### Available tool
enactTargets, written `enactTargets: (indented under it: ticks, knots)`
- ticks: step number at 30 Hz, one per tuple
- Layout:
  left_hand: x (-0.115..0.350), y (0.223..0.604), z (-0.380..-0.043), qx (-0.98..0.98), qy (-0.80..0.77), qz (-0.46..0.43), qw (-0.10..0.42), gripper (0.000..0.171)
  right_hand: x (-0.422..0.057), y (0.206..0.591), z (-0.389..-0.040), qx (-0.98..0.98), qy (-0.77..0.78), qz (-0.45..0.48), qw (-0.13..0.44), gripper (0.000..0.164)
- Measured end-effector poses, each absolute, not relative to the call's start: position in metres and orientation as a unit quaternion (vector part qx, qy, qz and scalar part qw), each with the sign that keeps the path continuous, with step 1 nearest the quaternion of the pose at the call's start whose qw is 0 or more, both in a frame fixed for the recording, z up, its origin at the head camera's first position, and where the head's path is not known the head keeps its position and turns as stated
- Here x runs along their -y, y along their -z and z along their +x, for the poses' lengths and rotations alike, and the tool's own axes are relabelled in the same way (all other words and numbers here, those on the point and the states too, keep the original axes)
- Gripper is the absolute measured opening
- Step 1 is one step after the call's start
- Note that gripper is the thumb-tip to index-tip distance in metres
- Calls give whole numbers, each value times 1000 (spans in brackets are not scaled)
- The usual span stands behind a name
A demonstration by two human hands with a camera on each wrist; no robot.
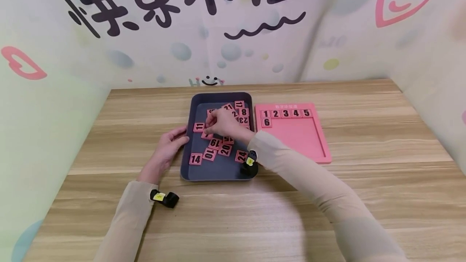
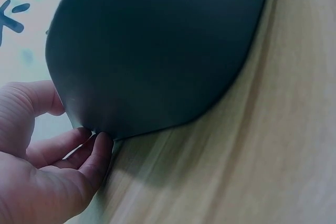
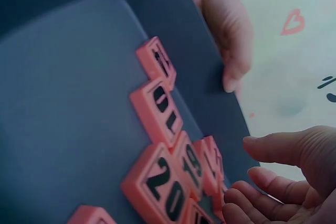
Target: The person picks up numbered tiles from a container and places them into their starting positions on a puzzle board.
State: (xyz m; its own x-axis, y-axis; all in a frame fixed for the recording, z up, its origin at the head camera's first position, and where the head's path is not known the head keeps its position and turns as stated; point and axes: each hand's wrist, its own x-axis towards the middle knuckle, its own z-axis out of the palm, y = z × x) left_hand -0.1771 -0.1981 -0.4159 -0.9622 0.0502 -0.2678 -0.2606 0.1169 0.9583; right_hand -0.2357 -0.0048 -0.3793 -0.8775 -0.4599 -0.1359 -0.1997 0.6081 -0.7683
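Number tiles (image 1: 285, 113) | 1 to 6 in pink board (image 1: 295, 134), many more in grey tray (image 1: 214, 171) | perhaps one quarter is done | right hand (image 1: 225, 123): thumb apart from fingers, above tiles | left hand (image 1: 166, 148): grips tray side

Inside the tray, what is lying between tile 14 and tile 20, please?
Tile 10 lies between tile 14 and tile 20. Both the head view and the right wrist view show it.

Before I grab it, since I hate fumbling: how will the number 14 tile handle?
The 14 tile looks rigid, with straight, thick edges. Lying flat on the tray floor, it would probably slide rather than roll. Being small, it's likely light.
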Motion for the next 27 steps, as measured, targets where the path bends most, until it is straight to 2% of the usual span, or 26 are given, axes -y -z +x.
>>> enactTargets:
  ticks: [9,19,27]
  knots:
    - [198,415,-176,-736,-663,-68,121,50,10,390,-234,-889,384,-183,170,22]
    - [198,414,-177,-737,-661,-70,120,50,12,391,-233,-906,335,-211,147,24]
    - [198,413,-176,-737,-660,-74,123,50,14,388,-231,-910,312,-228,148,15]
